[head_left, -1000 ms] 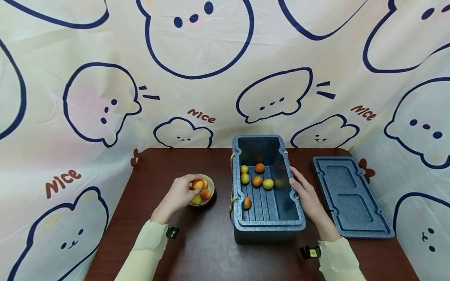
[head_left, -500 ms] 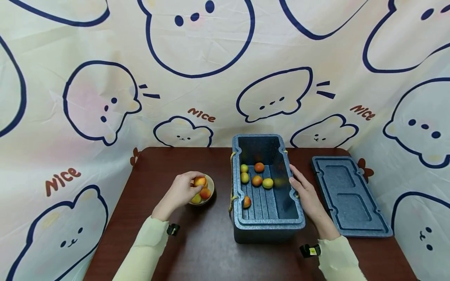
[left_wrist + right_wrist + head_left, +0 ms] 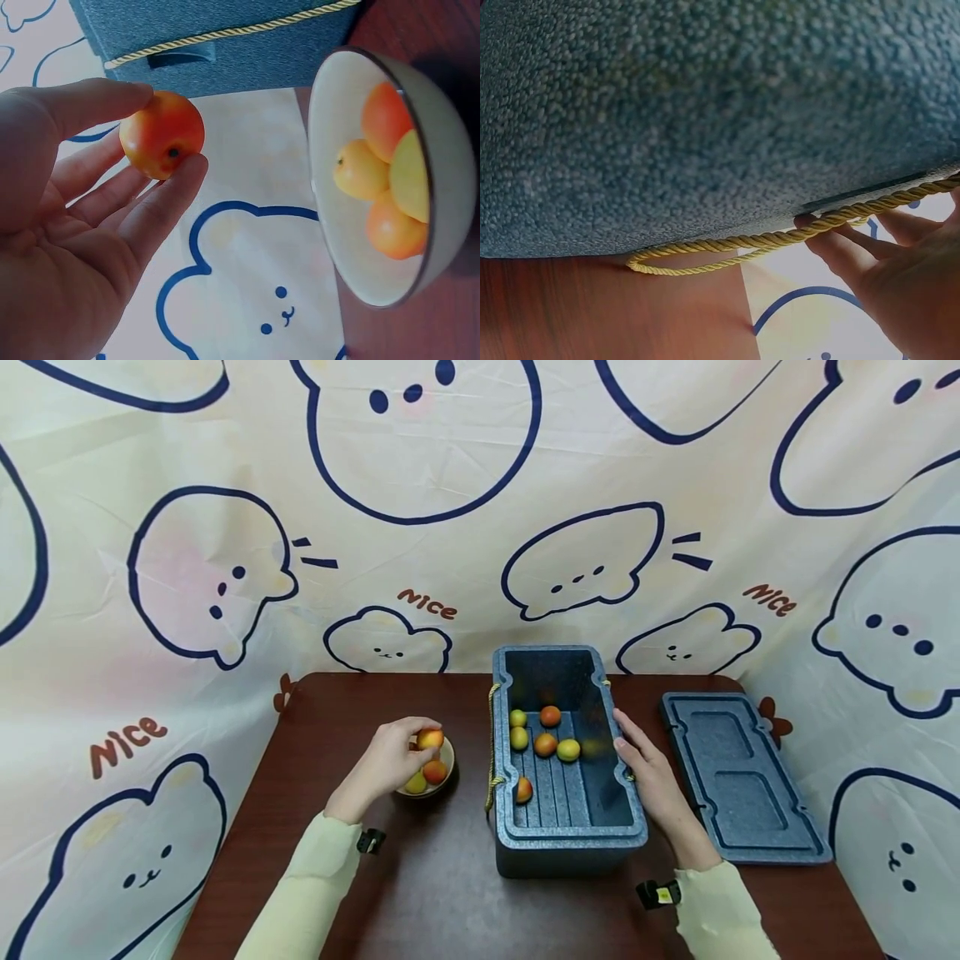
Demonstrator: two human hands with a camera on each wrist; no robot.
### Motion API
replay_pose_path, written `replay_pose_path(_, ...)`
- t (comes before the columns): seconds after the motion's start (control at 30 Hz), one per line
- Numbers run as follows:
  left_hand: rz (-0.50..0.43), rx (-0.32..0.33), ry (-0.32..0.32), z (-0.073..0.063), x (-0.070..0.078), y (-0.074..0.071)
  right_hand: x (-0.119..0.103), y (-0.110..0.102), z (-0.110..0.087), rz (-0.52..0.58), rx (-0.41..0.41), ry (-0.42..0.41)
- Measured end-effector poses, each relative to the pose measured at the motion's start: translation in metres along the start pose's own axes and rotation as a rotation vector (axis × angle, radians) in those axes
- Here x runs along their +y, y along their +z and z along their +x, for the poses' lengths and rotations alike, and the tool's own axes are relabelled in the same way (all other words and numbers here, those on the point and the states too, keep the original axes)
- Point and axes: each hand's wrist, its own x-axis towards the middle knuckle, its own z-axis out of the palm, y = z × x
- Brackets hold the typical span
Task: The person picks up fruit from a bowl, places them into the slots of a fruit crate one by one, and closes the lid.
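Observation:
My left hand (image 3: 381,767) pinches a small red-and-yellow apple (image 3: 162,135) between thumb and fingertips, just above a cream bowl (image 3: 450,187) with a brown rim. Inside the bowl lie several more apples, orange and yellow, partly hidden by the hand in the head view. On the right, my right hand (image 3: 654,768) rests against the outer side of a blue-grey foam box (image 3: 570,856), its fingers fairly straight. The right wrist view has those fingertips beside a twisted yellow cord (image 3: 780,238) along the box wall. Several orange and yellow-green apples (image 3: 545,744) lie on the ribbed box floor.
Right of the box lies its matching lid (image 3: 750,777) on the dark brown table (image 3: 405,893). A cream cloth (image 3: 465,560) printed with blue cartoon outlines hangs behind and at the sides. The box stands between the bowl and the lid.
My left hand has lifted the pinched apple slightly up from the bowl. The right hand stays against the box, and the apples in the box lie as before.

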Motion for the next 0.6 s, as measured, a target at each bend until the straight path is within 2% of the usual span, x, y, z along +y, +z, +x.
replay_pose_path(0.13, -0.012, -0.013, -0.008, 0.004, 0.004, -0.004, 0.0, 0.0, 0.0, -0.006, -0.004, -0.001)
replay_pose_path(0.37, 0.016, -0.014, 0.029, 0.013, 0.012, -0.013, 0.002, -0.001, 0.002, -0.013, -0.012, -0.004)
replay_pose_path(0.47, 0.025, -0.017, 0.048, 0.017, 0.019, -0.017, 0.002, -0.002, 0.002, -0.029, -0.013, -0.001)
replay_pose_path(0.6, 0.042, -0.01, 0.108, 0.022, 0.029, -0.021, -0.001, -0.003, 0.002, -0.065, -0.01, -0.006)
